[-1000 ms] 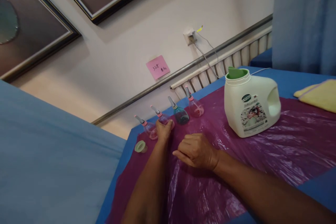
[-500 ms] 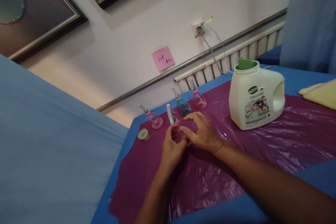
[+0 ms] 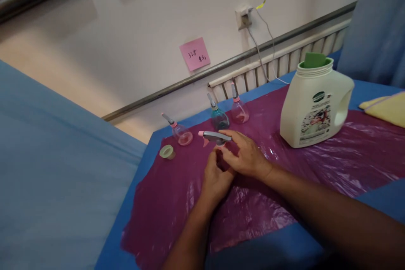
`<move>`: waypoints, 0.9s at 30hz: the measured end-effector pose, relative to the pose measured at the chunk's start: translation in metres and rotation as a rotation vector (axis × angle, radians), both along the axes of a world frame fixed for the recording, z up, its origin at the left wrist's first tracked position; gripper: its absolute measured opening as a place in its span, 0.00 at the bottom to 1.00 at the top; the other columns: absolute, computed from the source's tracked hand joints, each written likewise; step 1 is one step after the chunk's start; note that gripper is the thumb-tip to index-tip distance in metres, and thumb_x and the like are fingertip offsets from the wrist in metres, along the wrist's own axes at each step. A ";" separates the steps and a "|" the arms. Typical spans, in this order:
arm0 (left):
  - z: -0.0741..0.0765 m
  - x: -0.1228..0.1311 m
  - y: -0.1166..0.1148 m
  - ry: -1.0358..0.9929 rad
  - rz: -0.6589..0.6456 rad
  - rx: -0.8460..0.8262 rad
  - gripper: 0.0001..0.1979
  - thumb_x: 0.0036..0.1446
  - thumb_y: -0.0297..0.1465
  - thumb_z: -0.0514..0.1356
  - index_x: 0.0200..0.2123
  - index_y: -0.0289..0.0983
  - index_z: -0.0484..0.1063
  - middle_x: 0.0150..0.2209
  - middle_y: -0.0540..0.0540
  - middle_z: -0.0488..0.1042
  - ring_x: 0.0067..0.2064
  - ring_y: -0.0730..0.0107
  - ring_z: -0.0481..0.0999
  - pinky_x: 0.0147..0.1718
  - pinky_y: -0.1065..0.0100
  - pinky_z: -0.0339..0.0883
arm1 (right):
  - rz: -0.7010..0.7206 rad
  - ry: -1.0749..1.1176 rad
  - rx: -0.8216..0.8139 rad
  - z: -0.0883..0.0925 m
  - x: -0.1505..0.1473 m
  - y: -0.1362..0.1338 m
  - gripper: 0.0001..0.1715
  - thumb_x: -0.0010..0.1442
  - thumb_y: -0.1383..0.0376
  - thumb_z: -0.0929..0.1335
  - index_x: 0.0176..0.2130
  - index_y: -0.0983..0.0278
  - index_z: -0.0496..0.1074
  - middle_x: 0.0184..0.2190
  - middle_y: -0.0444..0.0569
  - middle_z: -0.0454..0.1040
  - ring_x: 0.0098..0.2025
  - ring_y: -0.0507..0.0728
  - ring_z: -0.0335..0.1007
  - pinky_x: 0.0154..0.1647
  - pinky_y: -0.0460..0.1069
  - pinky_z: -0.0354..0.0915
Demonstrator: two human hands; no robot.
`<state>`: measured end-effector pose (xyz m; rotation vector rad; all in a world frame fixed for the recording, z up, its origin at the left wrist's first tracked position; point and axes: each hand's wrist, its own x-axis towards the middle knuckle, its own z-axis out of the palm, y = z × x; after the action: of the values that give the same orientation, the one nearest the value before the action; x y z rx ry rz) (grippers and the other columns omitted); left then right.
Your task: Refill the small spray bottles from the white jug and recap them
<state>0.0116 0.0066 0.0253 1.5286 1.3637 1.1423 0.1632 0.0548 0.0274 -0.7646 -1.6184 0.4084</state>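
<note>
Between my two hands is a pink spray bottle [image 3: 217, 137] with a grey and pink trigger head whose nozzle points left. My left hand [image 3: 218, 177] is closed around the bottle's lower part, which the fingers mostly hide. My right hand [image 3: 247, 156] grips at the collar, thumb and fingers around the spray head's base. Just beyond stand a teal spray bottle [image 3: 220, 118] and a pink spray bottle [image 3: 239, 112]. Farther left is another pink spray bottle [image 3: 182, 134], with a small pale green cup-like cap [image 3: 167, 152] in front of it.
A large cream jug [image 3: 311, 114] with a green piece in its mouth stands to the right. Purple plastic sheeting [image 3: 167, 202] covers the blue table. A yellow cloth [image 3: 386, 107] lies at far right. Behind are a radiator [image 3: 262, 67] and a plugged-in cord [image 3: 257, 48].
The held bottle's spray head has turned from pointing up and away to pointing left. My right hand has shifted onto its collar. The camera view has tilted slightly downward.
</note>
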 end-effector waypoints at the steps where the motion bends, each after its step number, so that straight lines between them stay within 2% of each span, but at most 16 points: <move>1: -0.001 -0.001 0.000 0.004 -0.006 0.004 0.32 0.60 0.37 0.77 0.64 0.42 0.73 0.61 0.40 0.82 0.58 0.53 0.84 0.58 0.55 0.78 | 0.029 -0.005 -0.002 -0.001 0.000 -0.001 0.27 0.69 0.67 0.70 0.66 0.58 0.73 0.58 0.55 0.84 0.57 0.64 0.83 0.61 0.61 0.78; 4: -0.003 -0.002 -0.001 0.006 -0.031 0.044 0.30 0.61 0.36 0.77 0.64 0.43 0.74 0.62 0.41 0.81 0.60 0.53 0.83 0.61 0.55 0.77 | 0.064 -0.002 -0.053 -0.005 -0.002 -0.002 0.35 0.67 0.66 0.71 0.71 0.57 0.70 0.63 0.55 0.82 0.62 0.65 0.81 0.66 0.63 0.76; 9: -0.008 -0.001 -0.002 0.059 -0.004 0.057 0.31 0.59 0.32 0.77 0.64 0.43 0.74 0.63 0.40 0.80 0.64 0.48 0.81 0.67 0.47 0.74 | -0.021 0.102 -0.163 -0.007 -0.005 -0.002 0.29 0.62 0.61 0.78 0.61 0.56 0.77 0.55 0.52 0.85 0.55 0.64 0.83 0.61 0.63 0.79; 11: -0.008 -0.001 -0.003 0.076 -0.002 0.046 0.33 0.59 0.32 0.77 0.65 0.44 0.74 0.63 0.40 0.80 0.64 0.48 0.81 0.68 0.45 0.73 | -0.015 0.130 -0.179 -0.007 -0.004 -0.003 0.28 0.63 0.61 0.78 0.61 0.56 0.77 0.55 0.52 0.85 0.54 0.63 0.84 0.61 0.62 0.79; 17: -0.006 0.001 -0.004 0.058 -0.036 0.065 0.35 0.61 0.34 0.77 0.69 0.45 0.71 0.64 0.40 0.80 0.65 0.47 0.81 0.69 0.44 0.72 | 0.079 0.132 -0.219 -0.008 0.003 -0.008 0.35 0.69 0.62 0.74 0.72 0.55 0.71 0.68 0.54 0.80 0.67 0.65 0.80 0.71 0.63 0.75; 21: -0.010 0.001 -0.003 0.063 -0.054 0.098 0.37 0.61 0.35 0.77 0.70 0.46 0.71 0.67 0.39 0.78 0.68 0.45 0.79 0.70 0.44 0.72 | 0.134 0.111 -0.228 -0.010 0.005 -0.007 0.39 0.70 0.61 0.73 0.76 0.55 0.66 0.70 0.56 0.78 0.69 0.65 0.78 0.73 0.64 0.72; 25: -0.017 0.001 0.000 0.050 -0.088 0.155 0.36 0.61 0.35 0.77 0.69 0.46 0.71 0.69 0.39 0.77 0.70 0.46 0.77 0.71 0.43 0.71 | 0.006 0.143 -0.234 -0.013 0.002 -0.002 0.39 0.62 0.58 0.79 0.68 0.57 0.73 0.62 0.56 0.82 0.62 0.67 0.81 0.69 0.66 0.75; 27: -0.018 0.001 0.000 0.071 -0.089 0.170 0.35 0.61 0.35 0.76 0.69 0.46 0.71 0.68 0.39 0.77 0.70 0.45 0.77 0.72 0.42 0.70 | -0.023 0.160 -0.229 -0.014 0.002 -0.001 0.36 0.62 0.58 0.79 0.66 0.57 0.74 0.58 0.56 0.84 0.58 0.66 0.83 0.66 0.66 0.76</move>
<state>0.0124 0.0062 0.0073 1.7477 1.2577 1.1835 0.1652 0.0538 0.0135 -0.8983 -1.4264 0.6301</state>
